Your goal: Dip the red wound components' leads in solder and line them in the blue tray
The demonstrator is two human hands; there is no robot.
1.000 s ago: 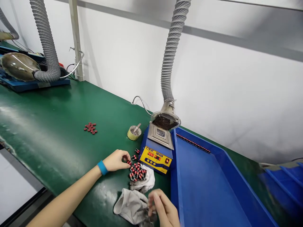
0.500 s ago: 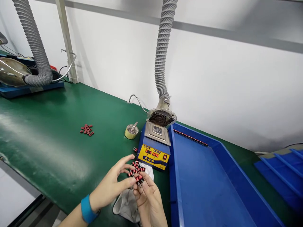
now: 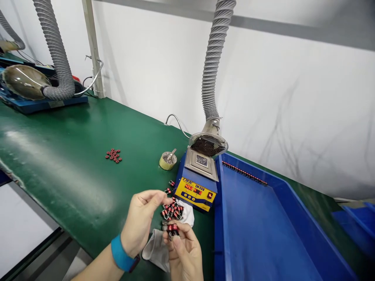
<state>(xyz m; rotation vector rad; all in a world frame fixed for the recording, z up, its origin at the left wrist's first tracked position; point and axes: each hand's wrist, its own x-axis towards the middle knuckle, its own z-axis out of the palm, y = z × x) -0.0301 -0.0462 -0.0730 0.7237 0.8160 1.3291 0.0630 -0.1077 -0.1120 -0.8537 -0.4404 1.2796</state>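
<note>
My right hand (image 3: 187, 248) pinches small red-and-black wire-legged components (image 3: 172, 228) between thumb and fingers, low in the view. Up and to the left, my left hand (image 3: 143, 212) has its thumb and fingertips pressed together at the edge of a heap of similar components (image 3: 173, 210). What those left fingertips hold, if anything, I cannot make out. The heap lies partly on a white cloth (image 3: 187, 212). Two loose components (image 3: 171, 182) sit beyond it, beside the blue and yellow solder pot (image 3: 196, 191). Under my wrists is a grey cloth (image 3: 156, 251).
A yellow-sided tub (image 3: 167, 162) with a flat metal stick stands left of the solder pot. An extraction hose (image 3: 212, 74) hangs over the pot. The large blue tray (image 3: 258, 218) at right holds a row of components. Small red rings (image 3: 113, 155) lie farther left on the green table (image 3: 84, 175).
My left hand has gone from spread fingers beside the right hand to a pinch, farther away from it. A second loose component shows beside the solder pot. My view has turned slightly left.
</note>
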